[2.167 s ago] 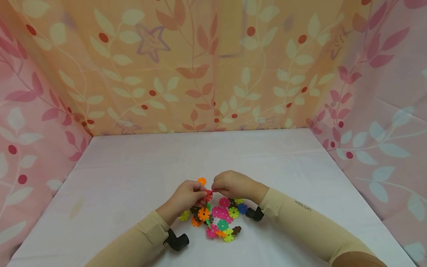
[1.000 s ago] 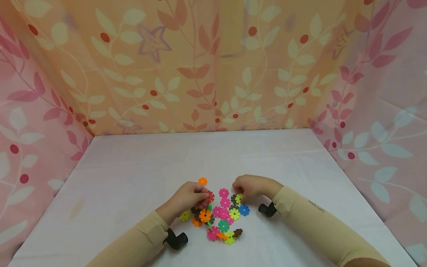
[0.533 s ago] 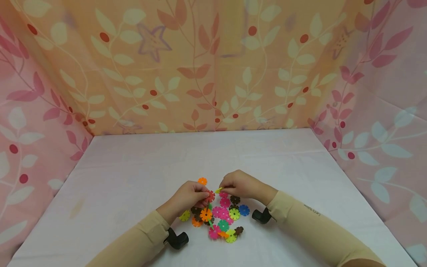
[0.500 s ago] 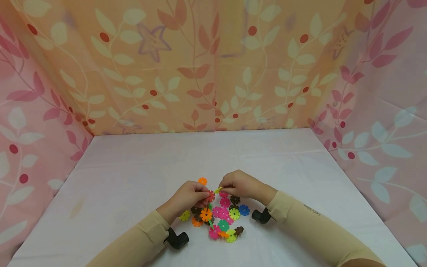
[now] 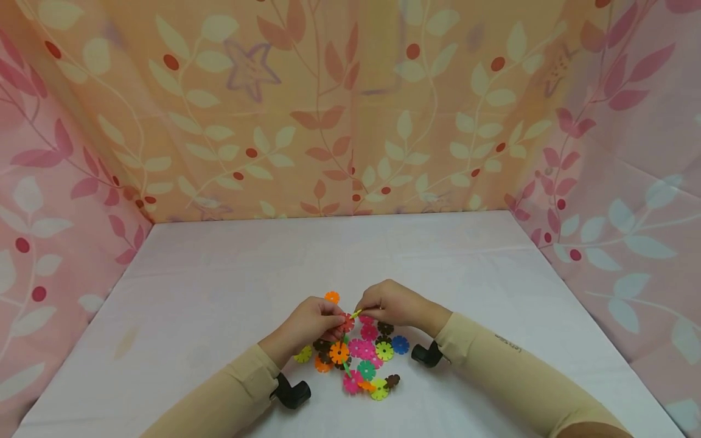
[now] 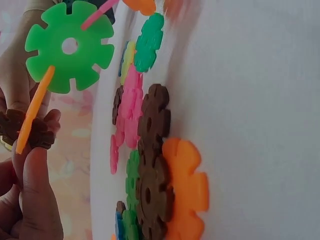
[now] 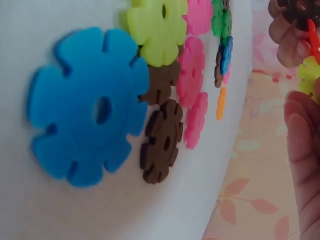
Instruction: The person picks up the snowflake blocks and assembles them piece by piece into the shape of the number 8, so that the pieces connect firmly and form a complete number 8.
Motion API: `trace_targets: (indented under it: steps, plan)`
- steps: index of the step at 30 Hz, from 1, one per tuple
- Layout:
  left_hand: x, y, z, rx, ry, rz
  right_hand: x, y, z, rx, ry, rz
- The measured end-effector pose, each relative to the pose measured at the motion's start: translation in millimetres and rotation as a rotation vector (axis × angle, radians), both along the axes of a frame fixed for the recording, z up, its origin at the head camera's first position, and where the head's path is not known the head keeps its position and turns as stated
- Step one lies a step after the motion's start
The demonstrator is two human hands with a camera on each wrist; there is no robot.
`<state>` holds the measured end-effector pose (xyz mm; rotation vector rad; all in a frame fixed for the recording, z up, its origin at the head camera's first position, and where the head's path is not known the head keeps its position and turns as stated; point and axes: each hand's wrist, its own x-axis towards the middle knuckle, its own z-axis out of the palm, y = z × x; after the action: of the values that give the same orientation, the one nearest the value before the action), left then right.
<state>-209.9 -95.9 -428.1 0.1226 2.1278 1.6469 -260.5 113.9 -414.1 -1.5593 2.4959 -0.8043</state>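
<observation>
My left hand (image 5: 306, 319) pinches the upper end of a chain of notched plastic snowflake discs. In the head view a red disc (image 5: 347, 322) shows at its fingertips; the left wrist view shows a brown disc (image 6: 27, 131) there. Below hang an orange disc (image 5: 339, 352), an edge-on green disc (image 6: 55, 35), a pink disc (image 5: 352, 382) and a few more, to a brown one (image 5: 392, 381). My right hand (image 5: 397, 302) pinches a yellow disc (image 5: 356, 314), its edge right at the red disc. In the right wrist view red and yellow (image 7: 309, 77) overlap.
Loose discs lie on the white table (image 5: 219, 274) under and between my hands: several pink ones (image 5: 368, 331), a blue one (image 5: 401, 345), brown ones (image 7: 162, 142) and a yellow-green one (image 5: 384, 351). An orange disc (image 5: 331, 297) lies beyond my left hand. Patterned cloth (image 5: 350, 121) encloses the table.
My right hand went to the right pile, picked up the yellow disc and brought it left to the red disc. My left hand has stayed nearly still, holding the chain.
</observation>
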Motion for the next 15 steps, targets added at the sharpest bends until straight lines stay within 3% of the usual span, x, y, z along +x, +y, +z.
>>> trace_targets:
  steps: [10,15]
  plan:
    - [1.8,4.1,4.7,0.013,0.013,0.028,4.8,-4.1,2.9,-0.046,0.090,0.035]
    - [0.2,-0.1,2.2,0.046,-0.009,-0.010,2.9,-5.6,2.8,0.001,0.091,0.046]
